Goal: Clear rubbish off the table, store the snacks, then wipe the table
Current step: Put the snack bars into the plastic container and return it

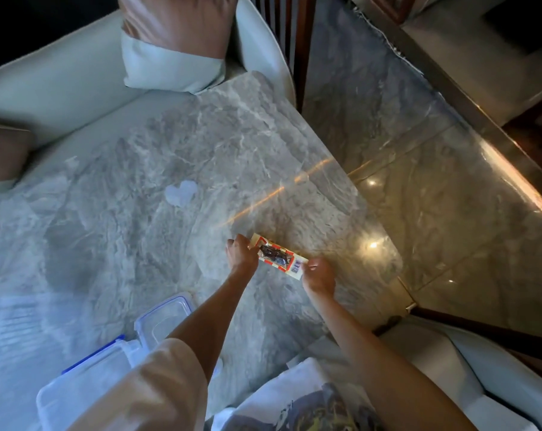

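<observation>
On snack packet (277,256), one barcode (296,267)

Cream snack packet (280,257) (red-striped, dark contents) flat near grey marble table (170,150) edge

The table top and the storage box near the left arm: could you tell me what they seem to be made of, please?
The table top looks like polished grey marble or a marble-look slab, going by its white veins and glossy reflections. The storage box looks like clear plastic, going by its see-through walls and blue clip.
</observation>
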